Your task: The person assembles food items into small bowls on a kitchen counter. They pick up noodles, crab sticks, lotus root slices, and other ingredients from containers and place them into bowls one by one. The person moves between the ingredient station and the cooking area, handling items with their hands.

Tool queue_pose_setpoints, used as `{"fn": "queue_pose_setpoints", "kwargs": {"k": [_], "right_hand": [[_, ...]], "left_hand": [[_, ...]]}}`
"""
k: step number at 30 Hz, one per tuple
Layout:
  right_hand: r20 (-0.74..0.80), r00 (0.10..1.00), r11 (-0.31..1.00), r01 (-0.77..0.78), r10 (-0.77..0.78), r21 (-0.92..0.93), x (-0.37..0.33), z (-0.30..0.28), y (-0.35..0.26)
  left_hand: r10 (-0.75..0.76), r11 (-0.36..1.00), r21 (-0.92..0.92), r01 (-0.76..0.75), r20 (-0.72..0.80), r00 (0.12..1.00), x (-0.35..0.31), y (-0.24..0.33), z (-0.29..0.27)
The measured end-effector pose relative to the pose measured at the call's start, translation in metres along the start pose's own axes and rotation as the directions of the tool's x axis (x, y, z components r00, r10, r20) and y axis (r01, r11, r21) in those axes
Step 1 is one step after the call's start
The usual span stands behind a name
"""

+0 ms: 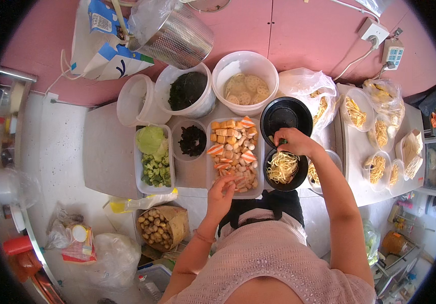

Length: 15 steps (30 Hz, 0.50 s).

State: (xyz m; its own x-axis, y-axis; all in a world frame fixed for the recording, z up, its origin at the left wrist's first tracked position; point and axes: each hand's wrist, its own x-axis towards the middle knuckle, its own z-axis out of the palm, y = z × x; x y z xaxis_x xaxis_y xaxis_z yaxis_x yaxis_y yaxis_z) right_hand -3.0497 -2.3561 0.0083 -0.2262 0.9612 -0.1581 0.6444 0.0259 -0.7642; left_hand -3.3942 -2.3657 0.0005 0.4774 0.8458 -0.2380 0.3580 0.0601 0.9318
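Observation:
My right hand [295,141] is closed in a downward pinch over the near rim of the upper black bowl [285,112]. A bit of dark green shows at its fingertips, too small to name. Just below it, a second black bowl [289,188] holds pale bean sprouts [282,167]. My left hand [221,196] hovers at the near left corner of a clear tub [249,194], its fingers loosely bent and apart, with nothing visible in them. Orange-and-white striped pieces [249,156], tan cubes [221,132] and pinkish balls lie in that tub.
Left stand a tub of lettuce [152,139] and broccoli [156,171], and a bowl of black fungus [192,141]. Behind are buckets of dark seaweed [188,91] and lotus root slices [247,89]. Bagged noodles [377,169] sit right. A potato box [155,227] is below the table.

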Motion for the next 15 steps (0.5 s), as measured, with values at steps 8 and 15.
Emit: {"fn": "queue_pose_setpoints", "kwargs": {"k": [8, 15], "right_hand": [[-0.448, 0.887, 0.982, -0.031, 0.114, 0.187, -0.085, -0.003, -0.051], [0.187, 0.569, 0.376, -0.720, 0.801, 0.583, -0.364, 0.151, 0.001]], "left_hand": [[-0.006, 1.000, -0.024, 0.006, -0.008, 1.000, 0.007, 0.013, -0.001], [0.036, 0.999, -0.015, -0.035, 0.026, 0.999, 0.025, -0.009, -0.004]]}}
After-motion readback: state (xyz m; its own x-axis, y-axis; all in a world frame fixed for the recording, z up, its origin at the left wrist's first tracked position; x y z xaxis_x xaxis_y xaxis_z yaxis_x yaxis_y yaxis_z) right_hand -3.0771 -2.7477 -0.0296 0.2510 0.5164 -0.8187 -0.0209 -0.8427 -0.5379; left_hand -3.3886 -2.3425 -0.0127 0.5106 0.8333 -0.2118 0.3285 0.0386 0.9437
